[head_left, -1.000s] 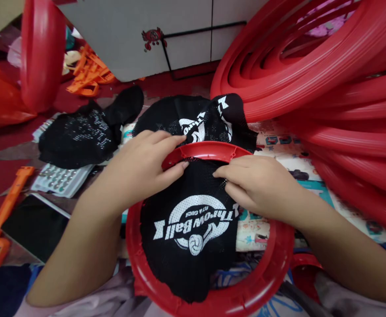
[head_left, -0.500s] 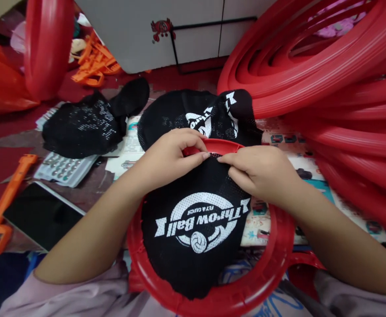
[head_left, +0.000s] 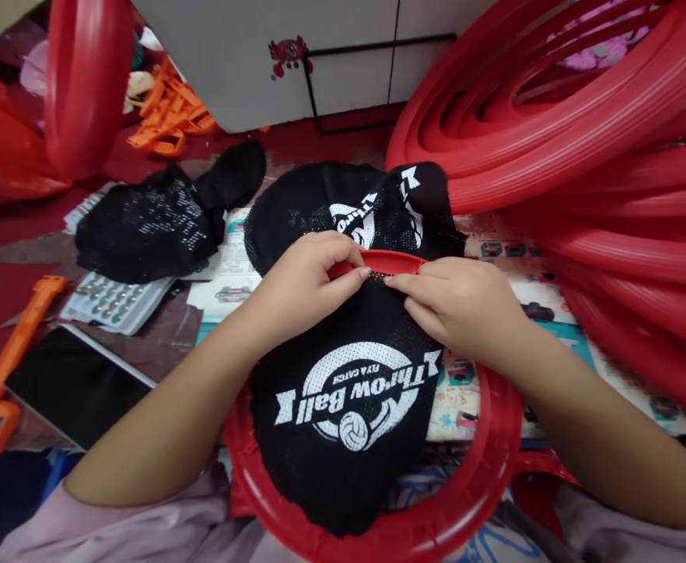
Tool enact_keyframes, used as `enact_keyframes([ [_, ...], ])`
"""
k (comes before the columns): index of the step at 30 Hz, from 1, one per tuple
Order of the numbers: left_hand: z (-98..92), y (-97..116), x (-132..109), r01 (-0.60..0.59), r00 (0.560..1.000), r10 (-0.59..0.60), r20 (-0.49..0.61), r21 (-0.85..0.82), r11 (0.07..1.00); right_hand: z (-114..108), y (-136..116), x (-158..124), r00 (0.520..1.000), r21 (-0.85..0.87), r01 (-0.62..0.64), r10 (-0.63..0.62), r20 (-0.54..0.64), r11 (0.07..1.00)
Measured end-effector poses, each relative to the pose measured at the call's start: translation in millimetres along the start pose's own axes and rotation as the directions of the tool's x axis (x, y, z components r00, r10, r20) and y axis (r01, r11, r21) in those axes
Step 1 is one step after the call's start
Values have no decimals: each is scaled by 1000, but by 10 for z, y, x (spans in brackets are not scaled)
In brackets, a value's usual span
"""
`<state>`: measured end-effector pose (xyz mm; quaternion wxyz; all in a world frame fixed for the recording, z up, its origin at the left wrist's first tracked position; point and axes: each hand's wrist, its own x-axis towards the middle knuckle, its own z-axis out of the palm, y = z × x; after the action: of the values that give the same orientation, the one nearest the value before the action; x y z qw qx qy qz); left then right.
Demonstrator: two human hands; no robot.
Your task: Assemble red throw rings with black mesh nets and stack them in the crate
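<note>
We've got the left hand (head_left: 304,285) and right hand (head_left: 457,309) meeting at the far rim of the red plastic ring (head_left: 483,477), which sits in our lap, tilted up away from us. Both hands pinch the top edge of the black mesh net (head_left: 348,391) against that rim, left fingertips (head_left: 359,274) curled over the red edge and right fingertips (head_left: 395,283) pressing mesh just beside them. So both are closed on net plus rim, not loose.

Doing this step well, by our judgement: keep the mesh edge taut between the two pinches, seat it a short stretch at a time, and work outward from the middle so the fabric doesn't bunch. The near edge looks seated at the bottom rim; the right side of the ring is bare, printed mat showing through.

The net's long axis runs near-to-far, from our lap to the fingers. The white "Throw Ball" logo (head_left: 354,391) reads upside down from here, top toward us.

Around: a pile of printed nets (head_left: 366,207) just beyond, another mesh heap (head_left: 155,227) left, calculator (head_left: 111,301), dark phone (head_left: 73,383), stacked red hoops (head_left: 583,133) right.
</note>
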<state>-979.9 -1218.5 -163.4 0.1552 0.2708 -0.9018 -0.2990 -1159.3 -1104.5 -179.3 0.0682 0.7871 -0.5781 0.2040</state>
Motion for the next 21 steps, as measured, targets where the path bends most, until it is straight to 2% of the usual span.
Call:
enact_keyframes([
  [5, 14, -2, 6, 23, 1000, -23, -6, 14, 1000, -28, 4, -4, 999, -21, -22, 22, 30, 1000],
  [8, 13, 4, -1, 44, 999, -43, -15, 25, 999, -85, -4, -14, 991, 4, -38, 37, 127, 999],
  [12, 9, 10, -18, 78, 997, -78, -16, 66, 995, -185, -34, -5, 958, 4, -62, 59, 280, 998],
  [17, 6, -4, -15, 71, 997, -71, -11, 30, 997, -264, -52, 42, 910, -90, -81, 111, 399, 993],
  [21, 4, -11, -12, 68, 998, -69, 9, 15, 998, -290, -34, 40, 885, -57, -116, 129, 447, 992],
])
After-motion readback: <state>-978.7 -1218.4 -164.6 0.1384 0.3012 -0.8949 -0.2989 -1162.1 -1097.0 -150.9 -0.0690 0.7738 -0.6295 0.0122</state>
